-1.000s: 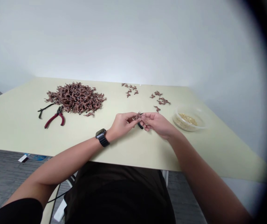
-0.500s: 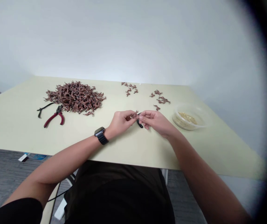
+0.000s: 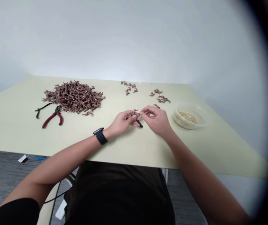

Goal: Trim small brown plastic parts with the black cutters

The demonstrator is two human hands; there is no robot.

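A small reddish-brown branched piece stands up between my hands, above the table. My left hand, with a black strap watch on its wrist, is curled around a small black-handled tool, and part of the tool is hidden by the fingers. My right hand pinches at the top of the branched piece with thumb and forefinger. Exactly how the piece is held is hard to see at this size.
A large heap of the same branched pieces lies at the left, beside red-handled pliers and a black-handled tool. Small groups of pieces lie ahead, and a clear plastic bowl holds golden granules at the right.
My hands have drawn slightly apart, and the right hand has shifted rightward. The whole scene has moved slightly up and left in view.
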